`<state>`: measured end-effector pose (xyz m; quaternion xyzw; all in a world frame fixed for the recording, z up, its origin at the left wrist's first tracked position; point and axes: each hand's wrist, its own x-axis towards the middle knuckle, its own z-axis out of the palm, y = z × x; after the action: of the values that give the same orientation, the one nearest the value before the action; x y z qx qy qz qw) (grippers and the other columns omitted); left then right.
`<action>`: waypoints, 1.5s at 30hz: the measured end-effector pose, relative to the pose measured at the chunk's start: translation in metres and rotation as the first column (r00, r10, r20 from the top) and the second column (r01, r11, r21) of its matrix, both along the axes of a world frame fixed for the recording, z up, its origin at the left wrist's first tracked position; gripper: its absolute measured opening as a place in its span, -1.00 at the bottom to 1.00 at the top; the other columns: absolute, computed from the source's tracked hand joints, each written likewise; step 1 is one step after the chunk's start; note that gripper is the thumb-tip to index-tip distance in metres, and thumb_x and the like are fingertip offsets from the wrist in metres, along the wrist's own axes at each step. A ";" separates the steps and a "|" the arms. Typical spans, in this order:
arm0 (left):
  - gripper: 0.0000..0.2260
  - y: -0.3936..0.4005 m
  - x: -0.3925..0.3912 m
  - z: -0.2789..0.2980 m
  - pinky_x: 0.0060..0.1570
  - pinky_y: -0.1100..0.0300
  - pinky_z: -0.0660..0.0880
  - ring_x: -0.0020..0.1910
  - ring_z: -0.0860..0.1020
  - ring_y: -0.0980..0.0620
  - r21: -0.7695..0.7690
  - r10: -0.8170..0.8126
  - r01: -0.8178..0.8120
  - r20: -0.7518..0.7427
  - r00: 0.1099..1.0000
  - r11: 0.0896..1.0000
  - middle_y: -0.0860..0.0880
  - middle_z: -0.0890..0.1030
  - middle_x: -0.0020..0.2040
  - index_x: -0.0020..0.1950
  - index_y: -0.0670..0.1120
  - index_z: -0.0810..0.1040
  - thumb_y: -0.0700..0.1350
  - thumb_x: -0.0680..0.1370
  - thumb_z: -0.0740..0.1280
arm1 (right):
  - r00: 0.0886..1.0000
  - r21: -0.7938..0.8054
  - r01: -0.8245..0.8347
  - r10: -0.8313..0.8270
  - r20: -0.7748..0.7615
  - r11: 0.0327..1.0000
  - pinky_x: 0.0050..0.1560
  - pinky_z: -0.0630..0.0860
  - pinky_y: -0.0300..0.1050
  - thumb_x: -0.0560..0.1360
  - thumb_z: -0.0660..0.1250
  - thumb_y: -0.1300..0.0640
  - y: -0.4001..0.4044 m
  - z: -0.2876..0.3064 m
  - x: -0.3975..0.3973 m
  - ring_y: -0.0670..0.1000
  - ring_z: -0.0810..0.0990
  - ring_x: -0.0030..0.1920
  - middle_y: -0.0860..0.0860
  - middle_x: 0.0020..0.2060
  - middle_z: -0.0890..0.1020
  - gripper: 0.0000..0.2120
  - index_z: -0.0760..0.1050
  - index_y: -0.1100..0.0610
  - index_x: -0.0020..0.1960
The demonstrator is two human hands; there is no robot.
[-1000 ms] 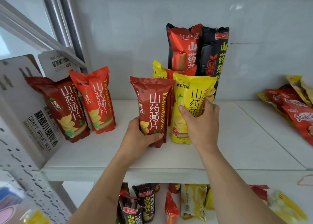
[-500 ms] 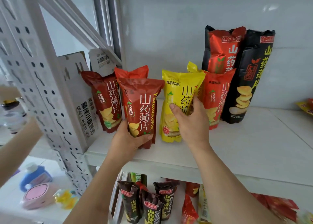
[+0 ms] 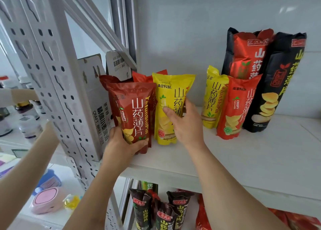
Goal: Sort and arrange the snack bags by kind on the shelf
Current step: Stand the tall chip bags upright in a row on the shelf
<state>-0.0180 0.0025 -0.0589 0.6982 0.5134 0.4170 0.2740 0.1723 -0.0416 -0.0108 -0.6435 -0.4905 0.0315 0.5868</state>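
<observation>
Two hands grip upright bags at the white shelf's (image 3: pixel 243 160) left end: left hand (image 3: pixel 121 143) clasps dark-red foil bag (image 3: pixel 135 113), right hand (image 3: pixel 184 123) clasps yellow foil bag (image 3: pixel 172 97). Crowding may topple the leaning red bags (image 3: pixel 147 77) behind.

"CRISPY" on dark red bag (image 3: pixel 134 115)

I stand in a small shop or stockroom. The white metal shelf (image 3: pixel 243 162) with its perforated upright (image 3: pixel 57 83) carries packaged snack bags (image 3: pixel 239 106) in rows, more bags (image 3: pixel 161 210) on the tier below. Bottles (image 3: pixel 28 123) stand on the neighbouring shelf, left.
</observation>
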 end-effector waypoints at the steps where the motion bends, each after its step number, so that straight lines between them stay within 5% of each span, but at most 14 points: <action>1: -0.29 0.001 -0.002 0.000 0.07 0.07 0.48 0.10 0.51 -0.01 0.007 0.009 -0.009 -0.005 1.000 1.000 0.04 0.42 0.17 0.35 -0.07 0.40 0.08 0.32 0.62 | 1.000 -0.009 -0.009 0.009 -0.007 1.000 0.20 0.53 0.03 0.39 0.33 -0.34 0.003 -0.002 -0.003 -0.09 0.55 0.19 -0.18 0.15 0.61 -0.46 0.45 -0.16 0.30; 9: -0.13 -0.002 -0.007 -0.009 0.18 -0.03 0.50 0.27 0.48 -0.07 0.093 0.059 -0.057 -0.018 0.998 0.994 -0.05 0.45 0.29 0.48 -0.02 0.33 0.15 0.26 0.63 | 0.994 -0.053 -0.062 0.057 -0.088 0.997 0.17 0.45 -0.18 0.41 0.50 -0.12 0.009 -0.005 -0.010 -0.15 0.51 0.14 -0.10 0.23 0.55 -0.40 0.39 -0.11 0.38; 16: -0.03 -0.019 -0.002 -0.021 0.37 -0.18 0.35 0.50 0.25 -0.11 0.129 0.146 -0.152 0.053 0.988 0.980 -0.12 0.29 0.50 0.59 -0.08 0.14 0.14 0.34 0.58 | 0.998 -0.144 0.013 -0.022 -0.063 0.990 0.36 0.41 -0.01 0.41 0.45 -0.24 0.000 -0.012 -0.008 -0.02 0.45 0.36 -0.01 0.42 0.41 -0.16 0.21 0.03 0.55; 19: -0.24 -0.035 0.000 -0.027 0.35 -0.20 0.38 0.45 0.31 -0.18 0.417 0.249 -0.254 0.067 0.966 0.873 -0.20 0.33 0.45 0.54 -0.16 0.21 0.15 0.50 0.44 | 0.998 -0.149 0.059 -0.063 -0.024 0.987 0.34 0.42 0.01 0.48 0.39 -0.21 -0.011 -0.017 -0.006 -0.03 0.44 0.36 0.00 0.41 0.43 -0.24 0.21 0.05 0.55; 22: -0.57 -0.045 0.015 -0.030 0.17 0.00 0.45 0.22 0.47 -0.14 0.755 0.134 -0.094 0.008 0.991 0.649 -0.20 0.52 0.24 0.34 -0.22 0.47 -0.04 0.54 0.39 | 0.993 -0.173 0.105 -0.093 0.078 0.979 0.29 0.45 0.02 0.55 0.33 -0.14 -0.023 -0.023 -0.001 -0.01 0.46 0.34 0.02 0.37 0.48 -0.38 0.28 0.09 0.51; 27: -0.80 -0.050 0.054 -0.022 -0.08 -0.03 0.55 -0.04 0.60 -0.15 0.814 -0.026 0.186 -0.206 0.978 0.550 -0.16 0.64 0.06 0.12 -0.22 0.63 -0.14 0.56 0.38 | 0.948 -0.228 0.190 -0.118 0.296 0.955 0.21 0.44 -0.02 0.60 0.26 -0.05 -0.040 -0.023 0.019 0.05 0.46 0.32 0.03 0.30 0.51 -0.58 0.43 0.09 0.40; 31: -0.81 -0.055 0.093 -0.015 -0.13 0.01 0.55 -0.10 0.60 -0.12 0.791 -0.043 0.236 -0.257 0.965 0.564 -0.12 0.64 0.04 0.08 -0.19 0.65 -0.11 0.56 0.35 | 0.911 -0.206 0.237 -0.144 0.386 0.949 0.18 0.44 -0.04 0.61 0.26 -0.02 -0.059 -0.018 0.048 0.07 0.48 0.29 0.04 0.27 0.54 -0.63 0.48 0.11 0.35; 36: -0.72 -0.056 0.144 -0.006 0.04 0.11 0.49 0.05 0.61 -0.13 0.715 -0.115 0.251 -0.234 0.965 0.653 -0.13 0.63 0.10 0.13 -0.19 0.64 -0.04 0.57 0.30 | 0.896 -0.079 0.333 -0.290 0.336 0.939 0.07 0.51 -0.01 0.57 0.32 -0.02 -0.085 -0.009 0.090 0.07 0.51 0.21 0.05 0.21 0.54 -0.63 0.48 0.09 0.33; 41: -0.60 -0.055 0.191 0.012 0.19 0.02 0.50 0.28 0.51 -0.05 0.372 -0.225 0.231 -0.059 0.973 0.899 -0.07 0.48 0.33 0.38 -0.13 0.48 0.02 0.60 0.35 | 0.910 -0.039 0.389 -0.377 0.173 0.920 0.15 0.35 -0.17 0.53 0.37 -0.12 -0.100 -0.001 0.132 0.02 0.39 0.35 0.04 0.35 0.41 -0.42 0.32 0.06 0.46; 45: -0.50 -0.044 0.214 0.025 0.20 0.16 0.42 0.28 0.47 0.05 0.191 -0.222 0.195 0.130 0.966 0.962 -0.01 0.44 0.38 0.47 -0.09 0.38 0.12 0.60 0.32 | 0.930 -0.119 0.367 -0.363 0.055 0.923 0.25 0.36 -0.06 0.48 0.38 -0.23 -0.097 -0.001 0.156 0.05 0.33 0.43 0.04 0.43 0.35 -0.22 0.18 0.07 0.54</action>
<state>0.1960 -0.0418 -0.0337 0.7366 0.3758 0.4809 0.2915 0.3279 -0.1383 -0.0114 -0.7602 -0.3685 -0.0574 0.5320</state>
